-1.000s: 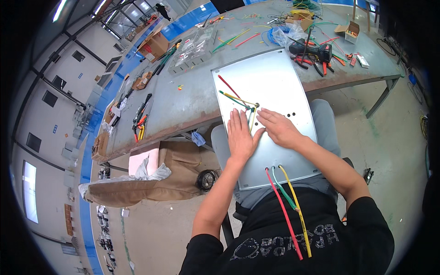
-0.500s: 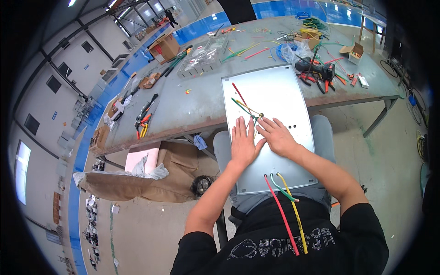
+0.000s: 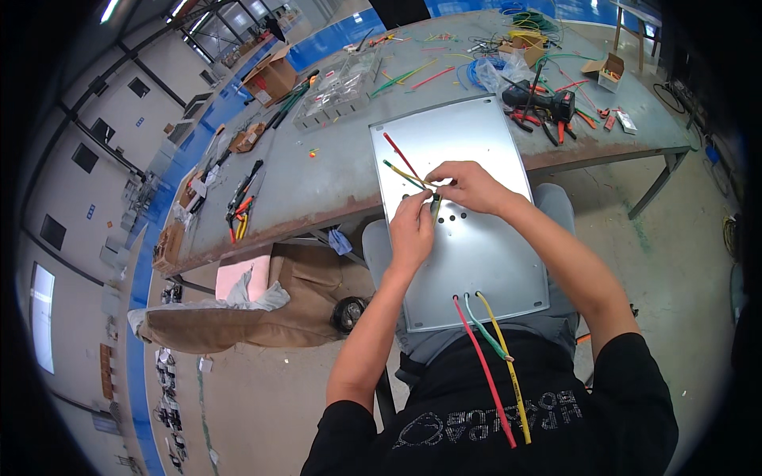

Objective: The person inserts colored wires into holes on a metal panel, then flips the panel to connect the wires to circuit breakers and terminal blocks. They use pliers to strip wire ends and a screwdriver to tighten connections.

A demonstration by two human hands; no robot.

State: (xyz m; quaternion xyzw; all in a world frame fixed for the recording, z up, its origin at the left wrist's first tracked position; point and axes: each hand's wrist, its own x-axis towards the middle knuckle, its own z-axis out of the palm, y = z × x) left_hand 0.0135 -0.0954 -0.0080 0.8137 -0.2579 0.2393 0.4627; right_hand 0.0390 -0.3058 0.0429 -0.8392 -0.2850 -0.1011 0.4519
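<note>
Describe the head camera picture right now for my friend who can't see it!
A person's left hand and right hand are close together at coloured wires on a silvery metal panel over grey trousers. A red wire, green wire and yellow wire poke through near its closest edge. Beyond is a cluttered workbench.

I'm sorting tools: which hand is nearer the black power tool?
Right. The right hand is below and left of the black power tool in this view; the left hand is lower and farther left.
</note>
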